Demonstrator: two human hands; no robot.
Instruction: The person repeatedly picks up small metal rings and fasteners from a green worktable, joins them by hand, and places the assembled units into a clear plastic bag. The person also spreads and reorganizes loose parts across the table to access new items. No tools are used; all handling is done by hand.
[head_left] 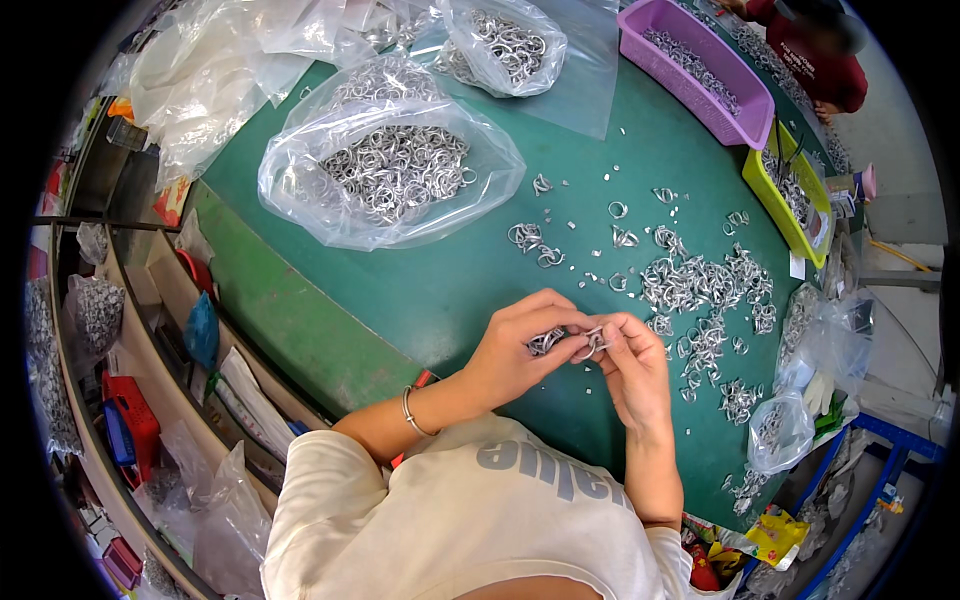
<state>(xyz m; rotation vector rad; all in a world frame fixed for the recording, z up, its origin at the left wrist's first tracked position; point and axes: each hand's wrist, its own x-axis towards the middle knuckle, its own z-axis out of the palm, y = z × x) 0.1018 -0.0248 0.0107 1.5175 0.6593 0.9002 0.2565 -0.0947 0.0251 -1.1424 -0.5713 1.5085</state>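
Observation:
My two hands meet above the green table. Several silver metal rings are cupped in my left hand, and its thumb and fingertips close toward the right. Between the fingertips of both hands is a small metal ring, which my right hand pinches from its side. Fingers partly cover that ring. To the right of my hands spreads a loose heap of similar rings, with small silver bits scattered around it. Beyond my left hand, an open clear plastic bag holds many more rings.
A second ring-filled clear bag stands at the back. Purple and yellow-green baskets line the far right edge, near another person. Shelves with bags run along the left. A blue metal frame stands lower right.

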